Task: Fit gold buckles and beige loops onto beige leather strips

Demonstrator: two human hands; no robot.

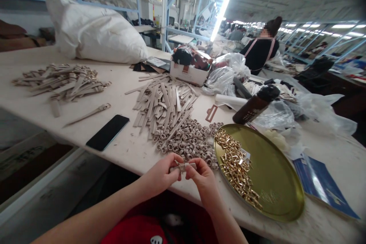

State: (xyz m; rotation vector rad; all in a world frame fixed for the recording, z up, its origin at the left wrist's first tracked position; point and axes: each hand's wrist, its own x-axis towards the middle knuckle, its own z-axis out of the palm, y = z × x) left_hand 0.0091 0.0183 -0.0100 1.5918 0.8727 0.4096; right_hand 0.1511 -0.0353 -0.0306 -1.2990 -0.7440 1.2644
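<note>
Near the table's front edge, my left hand (pixel 166 171) and my right hand (pixel 201 175) pinch one beige strap (pixel 191 166) between thumbs and fingers. A small metallic piece, perhaps a buckle, shows on the strap between the two hands; its details are too small to make out. Just beyond my fingers lies a heap of small beige loops (pixel 190 137). Behind it spreads a pile of loose beige strips (pixel 164 103). Gold buckles (pixel 236 166) cover the left side of a round gold-green tray (pixel 268 167), to the right of my right hand.
A phone (pixel 108 132) and a single buckled strap (pixel 87 115) lie left, before a pile of buckled straps (pixel 68 82). A dark bottle (pixel 256 105) stands behind the tray; a blue booklet (pixel 324 183) lies right. At the back are a white sack (pixel 97 32), a filled box (pixel 188 73) and a person (pixel 259 53).
</note>
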